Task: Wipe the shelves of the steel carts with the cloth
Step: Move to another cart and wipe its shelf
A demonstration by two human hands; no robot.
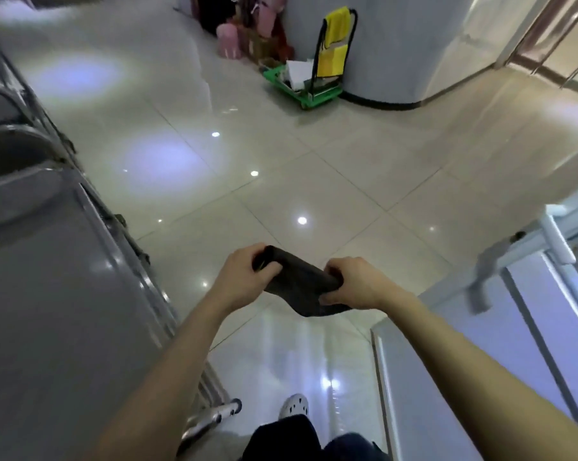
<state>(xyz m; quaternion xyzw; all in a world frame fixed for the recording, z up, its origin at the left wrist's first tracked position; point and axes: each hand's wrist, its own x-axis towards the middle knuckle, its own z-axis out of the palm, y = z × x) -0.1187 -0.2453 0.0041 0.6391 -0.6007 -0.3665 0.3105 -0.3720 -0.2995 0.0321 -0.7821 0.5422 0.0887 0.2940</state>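
Note:
A dark cloth [299,282] is stretched between both hands above the tiled floor, low in the middle of the head view. My left hand [244,274] grips its left end and my right hand [357,282] grips its right end, with a loose corner hanging below. A steel cart [48,294] runs along the left side, its flat top shelf close to my left arm. Another steel cart [530,327] stands on the right, beside my right arm. Neither hand touches a cart.
A green platform trolley [302,83] with yellow bags and papers stands against a white curved wall at the back. Pink and red items [237,38] are piled beside it. Shiny floor tiles [281,168] lie between the carts. My white shoe [294,405] shows below.

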